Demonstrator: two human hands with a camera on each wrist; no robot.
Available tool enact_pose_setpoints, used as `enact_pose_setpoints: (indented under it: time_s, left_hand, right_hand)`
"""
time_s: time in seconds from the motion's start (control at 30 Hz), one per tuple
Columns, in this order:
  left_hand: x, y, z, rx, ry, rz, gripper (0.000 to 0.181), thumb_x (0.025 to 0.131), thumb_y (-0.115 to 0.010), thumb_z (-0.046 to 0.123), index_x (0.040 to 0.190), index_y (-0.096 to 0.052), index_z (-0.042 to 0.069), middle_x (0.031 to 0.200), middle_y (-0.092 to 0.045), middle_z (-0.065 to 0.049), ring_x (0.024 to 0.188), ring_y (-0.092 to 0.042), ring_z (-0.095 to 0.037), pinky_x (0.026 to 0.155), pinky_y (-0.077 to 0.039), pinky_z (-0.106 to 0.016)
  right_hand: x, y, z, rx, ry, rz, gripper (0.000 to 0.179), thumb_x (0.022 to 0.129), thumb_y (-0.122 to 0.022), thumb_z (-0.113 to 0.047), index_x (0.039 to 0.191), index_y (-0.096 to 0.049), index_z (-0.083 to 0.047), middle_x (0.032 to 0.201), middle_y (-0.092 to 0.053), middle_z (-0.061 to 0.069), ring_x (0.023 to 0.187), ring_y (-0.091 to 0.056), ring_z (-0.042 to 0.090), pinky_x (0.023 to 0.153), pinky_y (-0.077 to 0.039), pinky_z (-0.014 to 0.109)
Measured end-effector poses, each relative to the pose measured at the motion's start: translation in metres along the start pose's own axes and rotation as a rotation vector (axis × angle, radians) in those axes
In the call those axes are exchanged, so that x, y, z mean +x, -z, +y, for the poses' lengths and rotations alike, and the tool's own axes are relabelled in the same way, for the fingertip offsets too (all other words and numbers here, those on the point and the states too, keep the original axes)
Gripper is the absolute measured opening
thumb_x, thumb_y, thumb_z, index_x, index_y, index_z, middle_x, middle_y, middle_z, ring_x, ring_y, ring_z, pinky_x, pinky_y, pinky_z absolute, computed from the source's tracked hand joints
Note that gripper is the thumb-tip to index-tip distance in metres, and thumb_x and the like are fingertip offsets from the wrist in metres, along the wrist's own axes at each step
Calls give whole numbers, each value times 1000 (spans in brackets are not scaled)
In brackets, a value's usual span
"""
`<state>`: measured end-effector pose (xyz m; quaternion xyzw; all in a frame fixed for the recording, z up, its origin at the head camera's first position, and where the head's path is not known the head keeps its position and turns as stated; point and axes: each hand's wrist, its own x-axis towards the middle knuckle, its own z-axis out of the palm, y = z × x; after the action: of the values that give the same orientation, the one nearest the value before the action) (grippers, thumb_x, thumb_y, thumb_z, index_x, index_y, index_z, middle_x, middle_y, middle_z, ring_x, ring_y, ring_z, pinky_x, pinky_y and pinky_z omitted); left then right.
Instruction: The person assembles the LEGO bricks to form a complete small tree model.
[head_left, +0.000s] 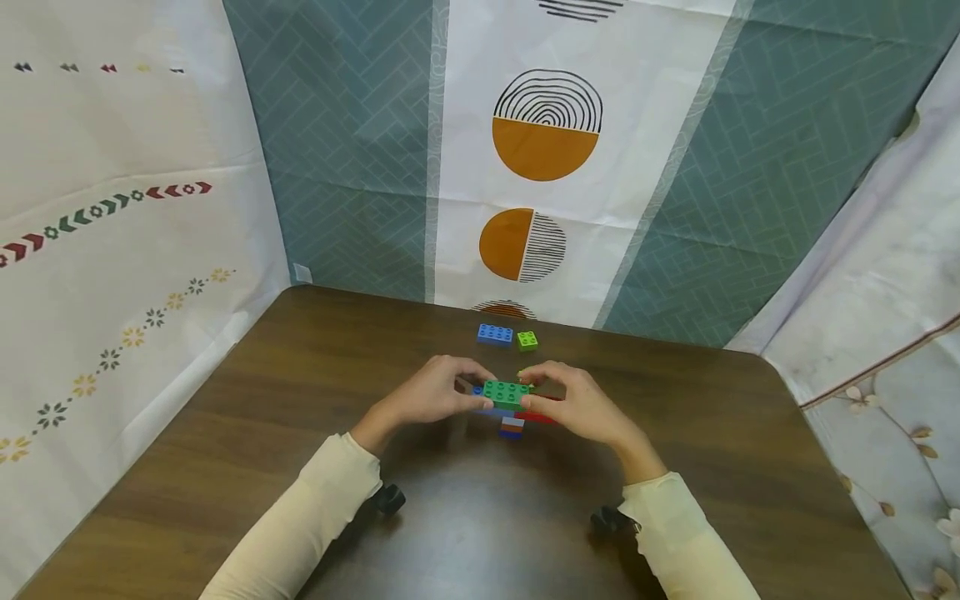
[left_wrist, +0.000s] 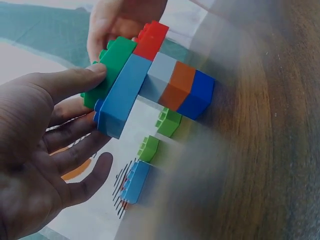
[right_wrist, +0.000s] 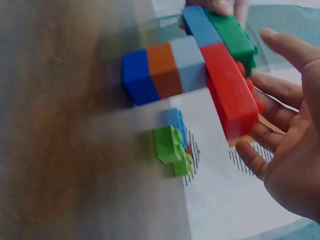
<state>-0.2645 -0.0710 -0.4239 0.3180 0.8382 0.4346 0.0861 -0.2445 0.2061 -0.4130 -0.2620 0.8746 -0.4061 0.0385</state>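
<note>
1. fingers of my left hand (head_left: 427,396) and right hand (head_left: 581,400) pinch the brick stack (head_left: 510,404) at mid-table (head_left: 300,400).
2. blue brick (head_left: 495,334) and lime brick (head_left: 527,340) lie beyond, apart.
3. lower stack layers partly hidden by my fingers.

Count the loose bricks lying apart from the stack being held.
2: a blue brick and a lime-green brick, side by side behind the hands. Others may be hidden.

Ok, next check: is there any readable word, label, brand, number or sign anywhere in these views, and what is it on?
None can be read.
Block stack held by the left hand and right hand: plain studs, no legible marking.
Loose blue brick and lime brick: no print.
Backdrop cloth: only patterns, no lettering.
</note>
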Motion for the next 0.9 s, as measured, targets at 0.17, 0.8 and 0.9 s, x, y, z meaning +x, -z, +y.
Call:
enact_pose_setpoints:
  time_s: [0.17, 0.8, 0.9]
  left_hand:
    - [0, 3, 1, 18, -3, 5, 34, 90, -81, 28, 120, -75, 11, 113, -76, -5, 91, -73, -13, 82, -62, -27]
    - [-2, 6, 1, 50, -8, -5, 36, 89, -82, 28, 121, -75, 12, 116, -75, -4, 93, -71, -16, 85, -62, -28]
    - [-1, 5, 1, 53, -8, -4, 35, 89, -83, 27, 121, -75, 13, 115, -74, -3, 93, -71, -16, 86, -62, -29]
  right_hand:
    - [9, 17, 9, 45, -39, 44, 34, 99, -70, -31, 129, -69, -14, 125, -73, 11, 113, -63, 28, 103, -50, 58]
    - [33, 18, 66, 48, -110, 22, 40, 94, -75, -15, 130, -66, -2, 124, -72, 17, 112, -66, 31, 100, -54, 50]
    - [37, 14, 74, 42, -109, -16, 40, 94, -74, -13, 131, -66, -1, 125, -71, 17, 113, -66, 32, 102, -53, 52]
